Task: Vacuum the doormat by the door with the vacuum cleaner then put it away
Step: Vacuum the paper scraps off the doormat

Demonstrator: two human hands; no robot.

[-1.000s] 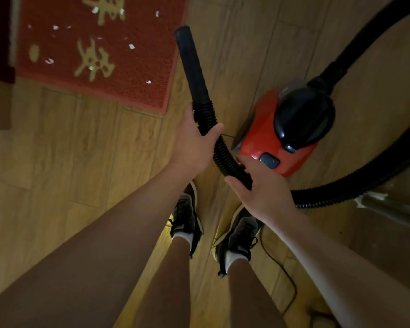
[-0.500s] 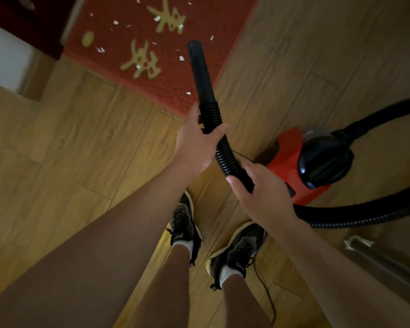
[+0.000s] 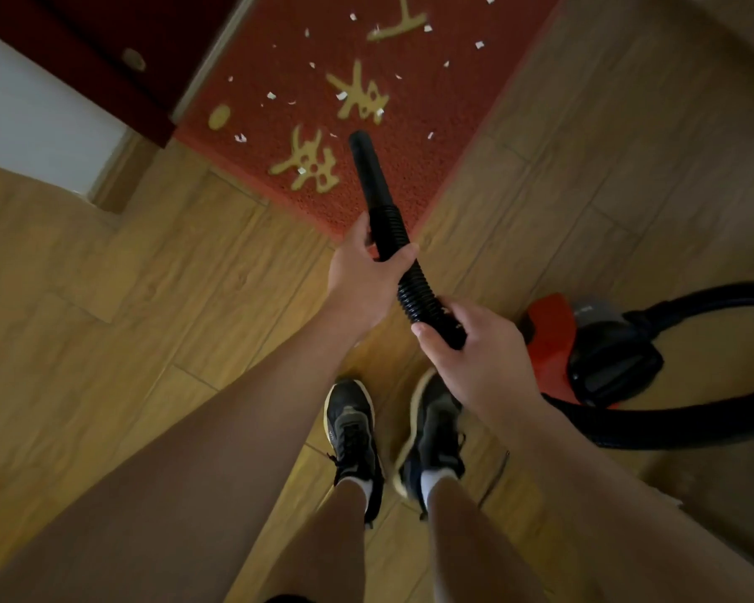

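A red doormat [image 3: 445, 137] with yellow characters lies ahead, strewn with several white paper scraps [image 3: 341, 96]. My left hand [image 3: 366, 272] grips the black ribbed vacuum hose [image 3: 416, 293] just behind its smooth nozzle [image 3: 368, 167], whose tip hangs over the mat's near edge. My right hand [image 3: 471, 346] grips the hose lower down. The red and black vacuum cleaner body [image 3: 593, 354] sits on the floor to my right, with the hose looping round behind it.
A dark red door [image 3: 105, 50] and a white wall [image 3: 31, 119] stand at the upper left beside the mat. Wooden floor [image 3: 127, 319] spreads all around. My two black shoes [image 3: 353, 428] stand just below my hands. A thin power cord [image 3: 495, 476] trails by my right shoe.
I have stepped closer to the mat and turned left. The nozzle tip now reaches over the mat's characters, and the vacuum body has slid to the right of the view. Both grips are unchanged.
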